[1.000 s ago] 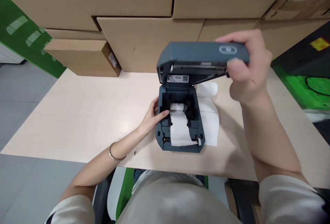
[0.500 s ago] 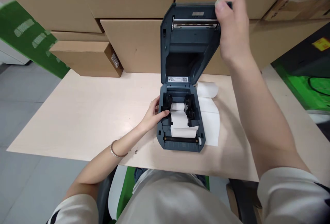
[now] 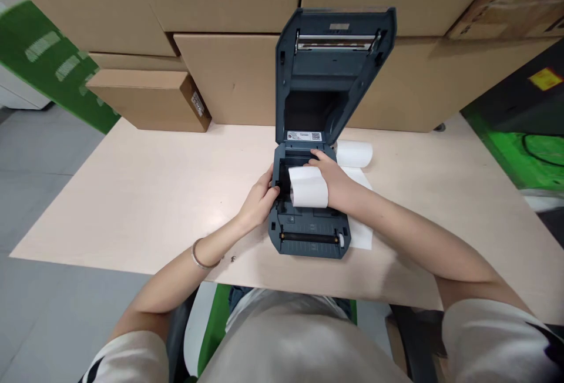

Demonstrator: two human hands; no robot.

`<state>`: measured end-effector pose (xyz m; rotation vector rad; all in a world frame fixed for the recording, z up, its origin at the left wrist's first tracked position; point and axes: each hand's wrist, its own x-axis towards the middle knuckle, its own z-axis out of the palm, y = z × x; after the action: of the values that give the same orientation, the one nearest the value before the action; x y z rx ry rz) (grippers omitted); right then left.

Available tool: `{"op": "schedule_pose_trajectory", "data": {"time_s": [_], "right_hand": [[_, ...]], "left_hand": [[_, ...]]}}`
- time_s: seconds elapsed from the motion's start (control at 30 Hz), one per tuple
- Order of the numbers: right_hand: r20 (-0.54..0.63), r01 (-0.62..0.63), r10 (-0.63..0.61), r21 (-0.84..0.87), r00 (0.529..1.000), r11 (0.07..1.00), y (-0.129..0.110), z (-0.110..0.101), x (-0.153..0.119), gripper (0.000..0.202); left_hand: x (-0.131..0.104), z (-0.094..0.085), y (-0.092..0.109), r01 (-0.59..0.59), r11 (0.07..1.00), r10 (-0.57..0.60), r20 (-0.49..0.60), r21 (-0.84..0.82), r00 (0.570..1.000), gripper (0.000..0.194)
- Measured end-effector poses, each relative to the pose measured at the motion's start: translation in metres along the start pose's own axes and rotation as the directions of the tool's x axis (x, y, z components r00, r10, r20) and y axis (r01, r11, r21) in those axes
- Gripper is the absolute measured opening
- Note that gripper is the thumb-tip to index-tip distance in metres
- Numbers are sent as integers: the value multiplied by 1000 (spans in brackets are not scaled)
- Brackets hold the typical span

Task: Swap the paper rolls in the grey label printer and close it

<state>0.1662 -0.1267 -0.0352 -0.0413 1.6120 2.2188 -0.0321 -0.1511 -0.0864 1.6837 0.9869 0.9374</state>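
A dark blue-grey label printer (image 3: 311,248) stands on the table with its lid (image 3: 335,66) tilted up and back. My left hand (image 3: 259,200) grips the left side of the printer body, the thumb over the rim. Inside the bay, my right hand (image 3: 337,182) is closed on a white paper roll (image 3: 308,188), whose loose end curls forward over it. The index finger points toward the hinge, and the other fingertips are hidden behind the paper. In front of the roll, the black platen roller (image 3: 311,238) is uncovered.
Right of the printer lies another white paper roll (image 3: 353,154) with a strip unrolled toward me, partly under my right forearm. Large cardboard boxes (image 3: 238,80) form a wall behind the table (image 3: 176,195). A flat carton (image 3: 145,101) rests at the back left.
My right hand has let go of the lid and come down into the bay, where it now holds the paper roll. The paper's loose end has lifted off the front. The lid stays up.
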Motion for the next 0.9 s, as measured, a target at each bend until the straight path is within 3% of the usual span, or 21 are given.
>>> {"op": "schedule_pose_trajectory", "data": {"time_s": [0.03,0.07,0.1,0.17,0.23,0.27,0.3,0.33,0.37,0.4,0.43,0.47,0.57,0.7,0.8,0.9], "right_hand": [[20,197,-201,-312,979,929,-1,-2,3,44],[93,356,-376,-586,922,728,1,-3,4,39],[188,440,-495,-768,849,464,5,-4,3,32],[395,422,-588,-901,706,-100,20,-3,-7,22],[575,282,-537,-799,617,-530,38,-2,-28,13],[676,174,-463,-653,574,-737,47,-1,-43,6],[774,45,-351,-438,526,-898,53,0,-59,3],[864,-222,-106,7,492,-975,57,2,-77,10],[875,-462,88,334,475,-822,57,4,-95,16],[859,-630,198,487,473,-605,53,6,-114,19],[845,-718,254,534,471,-446,45,9,-131,20],[854,-769,236,521,464,-371,33,13,-146,20],[896,-833,71,435,439,-341,-15,24,-177,21],[892,-843,-88,382,444,-379,-74,29,-181,17],[877,-837,-148,369,458,-404,-96,27,-173,20],[866,-831,-190,348,462,-435,-100,30,-173,29]], "left_hand": [[0,0,2,0,1000,0,3,9,1000,66],[0,0,3,0,1000,0,6,18,1000,66],[0,-1,4,-1,1000,1,8,27,1000,66],[0,-1,3,-9,999,9,5,35,1000,65],[0,-1,1,-15,999,14,5,39,1000,65],[0,-1,0,-17,999,17,5,41,1000,65],[0,-2,-1,-20,999,20,6,43,1000,65],[-1,-2,-2,-23,999,23,8,43,1000,65],[-1,-2,-3,-26,999,25,12,40,1000,65],[-1,-2,-3,-27,999,26,15,37,1000,65],[-1,-2,-3,-28,999,28,15,33,999,65],[-1,-2,-3,-30,999,30,16,32,999,66],[-1,-2,-3,-32,999,32,5,44,999,65],[-1,-2,-3,-30,998,30,1,59,1000,67],[-1,-2,-3,-28,998,28,0,62,1000,67],[-1,-2,-4,-34,998,34,-4,61,999,64]]}}
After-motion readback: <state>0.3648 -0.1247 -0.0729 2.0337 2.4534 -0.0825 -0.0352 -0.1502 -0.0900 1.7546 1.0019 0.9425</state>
